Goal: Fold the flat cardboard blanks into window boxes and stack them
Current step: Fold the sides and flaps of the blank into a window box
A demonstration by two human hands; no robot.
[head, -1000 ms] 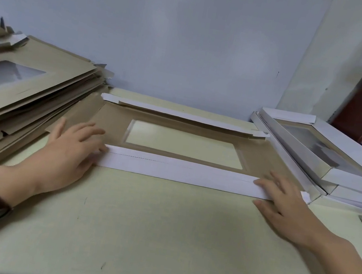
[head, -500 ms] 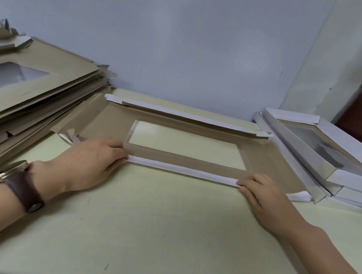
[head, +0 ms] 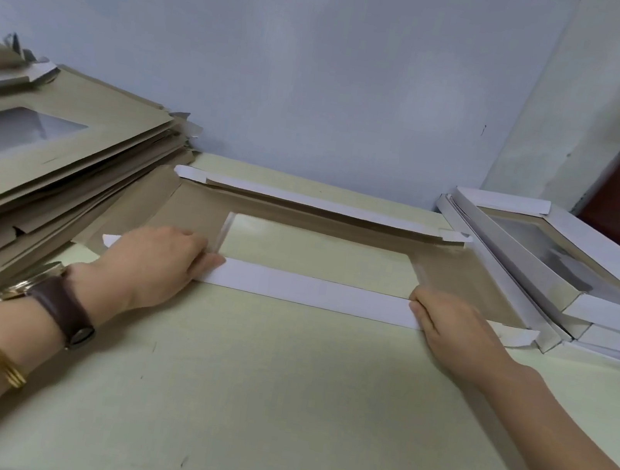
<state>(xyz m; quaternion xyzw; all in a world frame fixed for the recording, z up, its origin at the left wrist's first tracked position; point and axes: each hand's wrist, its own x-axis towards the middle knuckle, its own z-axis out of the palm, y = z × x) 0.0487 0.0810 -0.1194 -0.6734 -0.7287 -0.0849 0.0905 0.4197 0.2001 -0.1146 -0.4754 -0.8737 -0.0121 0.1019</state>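
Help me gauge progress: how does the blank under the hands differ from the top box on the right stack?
The blank lies mostly flat, brown side up; the box has white walls standing. The left hand and right hand press the blank's near flap; nothing touches the box. Both have a rectangular window.

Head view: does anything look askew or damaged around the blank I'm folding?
Yes: the pile of flat blanks at left is untidy, with sheets fanned and sagging beside the blank on the table. The blank itself looks sound.
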